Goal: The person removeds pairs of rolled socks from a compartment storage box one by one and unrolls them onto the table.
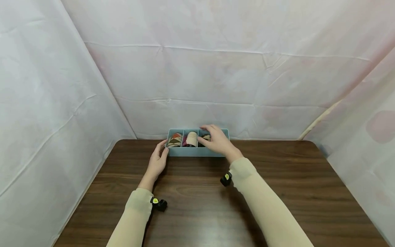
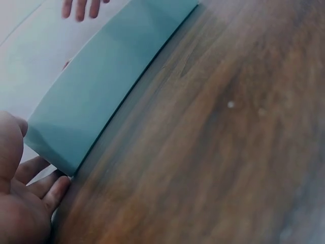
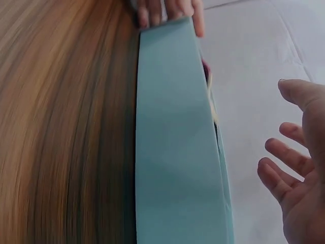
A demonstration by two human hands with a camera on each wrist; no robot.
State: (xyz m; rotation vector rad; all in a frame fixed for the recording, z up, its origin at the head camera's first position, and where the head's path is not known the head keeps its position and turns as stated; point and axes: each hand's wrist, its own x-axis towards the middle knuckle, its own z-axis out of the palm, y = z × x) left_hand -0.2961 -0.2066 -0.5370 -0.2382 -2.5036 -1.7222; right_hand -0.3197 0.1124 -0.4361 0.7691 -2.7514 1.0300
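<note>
A light-blue divided box (image 1: 197, 152) stands on the table against the back curtain. Its left compartment holds a rolled, patterned cloth bundle (image 1: 175, 140) in orange, brown and cream, sock-like in look. Beside it lies a cream roll (image 1: 192, 138) with magenta next to it. A dark-and-cream bundle (image 1: 206, 137) shows partly under my right hand. My left hand (image 1: 157, 163) holds the box's left end, thumb at the front corner and fingers around the end wall (image 2: 48, 157). Above the right part of the box, my right hand (image 1: 217, 140) hovers with fingers spread and nothing between them.
The dark wood table (image 1: 191, 192) stretches in front of the box toward me. Pale curtains (image 1: 197, 79) hang behind it and along both sides. A small black wrist camera (image 1: 158, 204) sits on the left cuff, another (image 1: 226, 179) on the right.
</note>
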